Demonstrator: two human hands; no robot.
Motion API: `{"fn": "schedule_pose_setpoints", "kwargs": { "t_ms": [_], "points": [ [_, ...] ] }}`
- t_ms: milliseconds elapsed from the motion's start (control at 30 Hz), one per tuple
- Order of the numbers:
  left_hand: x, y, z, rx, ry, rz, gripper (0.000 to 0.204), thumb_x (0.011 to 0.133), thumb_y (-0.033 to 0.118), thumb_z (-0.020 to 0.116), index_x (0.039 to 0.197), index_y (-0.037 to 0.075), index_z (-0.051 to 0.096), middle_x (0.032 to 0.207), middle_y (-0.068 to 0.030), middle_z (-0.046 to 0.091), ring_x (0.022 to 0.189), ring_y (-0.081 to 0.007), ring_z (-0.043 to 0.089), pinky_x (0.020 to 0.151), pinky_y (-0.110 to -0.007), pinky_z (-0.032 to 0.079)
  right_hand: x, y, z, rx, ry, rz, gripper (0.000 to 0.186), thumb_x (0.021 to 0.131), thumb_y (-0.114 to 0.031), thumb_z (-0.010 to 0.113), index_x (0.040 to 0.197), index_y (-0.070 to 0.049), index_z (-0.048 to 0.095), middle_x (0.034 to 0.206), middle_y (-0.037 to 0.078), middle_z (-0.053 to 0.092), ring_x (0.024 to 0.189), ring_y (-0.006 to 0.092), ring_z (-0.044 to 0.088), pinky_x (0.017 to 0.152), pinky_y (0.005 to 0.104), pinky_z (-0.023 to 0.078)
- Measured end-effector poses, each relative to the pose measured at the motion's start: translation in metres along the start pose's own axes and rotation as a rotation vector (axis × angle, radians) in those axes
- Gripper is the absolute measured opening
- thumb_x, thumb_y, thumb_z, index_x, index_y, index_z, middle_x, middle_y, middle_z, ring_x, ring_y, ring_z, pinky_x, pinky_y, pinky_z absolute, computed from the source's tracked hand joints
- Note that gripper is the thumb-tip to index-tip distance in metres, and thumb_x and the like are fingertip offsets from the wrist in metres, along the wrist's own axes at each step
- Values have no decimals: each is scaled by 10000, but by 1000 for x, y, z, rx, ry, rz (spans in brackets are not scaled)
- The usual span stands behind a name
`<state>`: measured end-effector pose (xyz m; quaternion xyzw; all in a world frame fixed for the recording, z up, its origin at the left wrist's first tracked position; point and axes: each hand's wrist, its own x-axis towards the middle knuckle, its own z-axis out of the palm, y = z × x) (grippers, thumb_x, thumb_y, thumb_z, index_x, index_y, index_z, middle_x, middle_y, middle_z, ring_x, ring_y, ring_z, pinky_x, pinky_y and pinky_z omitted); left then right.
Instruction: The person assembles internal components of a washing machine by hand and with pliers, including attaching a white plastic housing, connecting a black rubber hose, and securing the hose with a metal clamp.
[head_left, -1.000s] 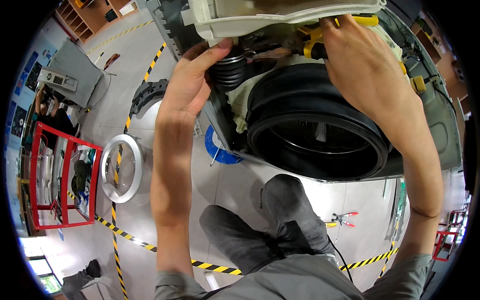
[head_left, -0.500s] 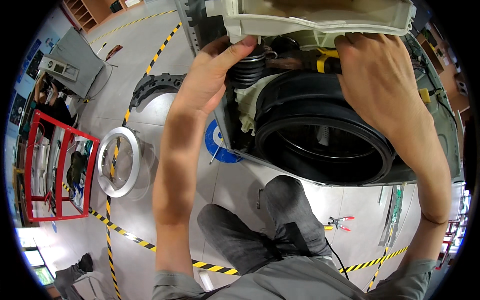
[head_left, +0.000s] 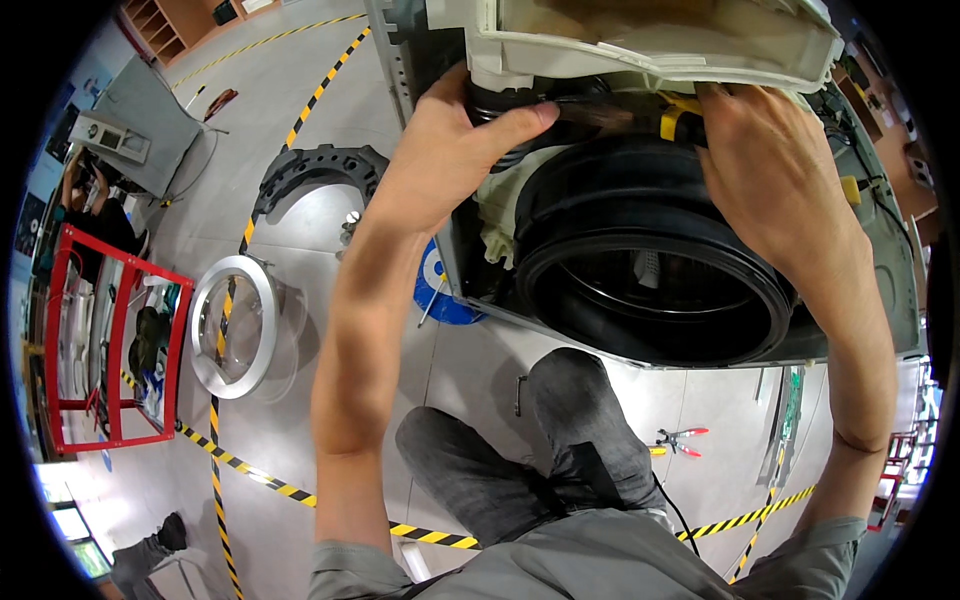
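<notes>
My left hand (head_left: pixel 462 145) is closed around a black ribbed hose (head_left: pixel 518 150) under the spout of a cream plastic housing (head_left: pixel 660 62). Its thumb lies across the hose's upper part, while the other fingers are hidden behind. On the right, my right hand (head_left: pixel 765 160) grips a tool with yellow-and-black handles (head_left: pixel 684 122). The tool's blurred metal end points left toward the hose top, close to my left thumb; its exact kind is unclear. Below both hands sits a large round black rubber door seal (head_left: pixel 650 270) around a drum opening.
A grey cabinet edge (head_left: pixel 455 270) borders the work on the left. On the floor lie a glass door ring (head_left: pixel 268 325), a dark curved weight (head_left: pixel 315 172), a blue disc (head_left: pixel 455 308) and red-handled pliers (head_left: pixel 682 440). A red frame cart (head_left: pixel 122 345) stands at far left, with another person beyond.
My left thumb has moved down from the housing's spout onto the hose, covering more of its ribs. The tool's metal end now lies close to the thumb.
</notes>
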<state>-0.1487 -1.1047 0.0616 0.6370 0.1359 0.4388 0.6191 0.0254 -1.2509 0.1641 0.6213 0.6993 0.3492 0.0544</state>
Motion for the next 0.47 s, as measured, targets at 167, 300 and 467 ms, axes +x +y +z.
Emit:
{"fn": "schedule_pose_setpoints", "kwargs": {
  "t_ms": [167,300,467],
  "points": [
    [7,4,12,51,44,-15,496,770,177,756,1172,-41,561,1050,-103,652,963,-158,586,887,-265,434,-6,3,-10,-29,-137,113,326,745,-33,656,1042,69,570,916,199,617,888,334,619,777,391,498],
    [14,-5,-9,81,97,-68,504,744,171,781,1152,-34,569,1054,-112,651,981,-173,600,921,-272,426,-25,8,-22,-22,-275,219,340,773,-83,660,1087,20,579,1014,173,620,909,305,624,824,379,474],
    [6,-10,4,-16,-29,136,265,770,67,711,940,-116,624,867,-137,675,735,-166,655,680,-245,534,-69,0,-62,274,-426,341,253,793,-160,673,944,37,622,842,172,659,732,282,643,700,401,476]
  ]
}}
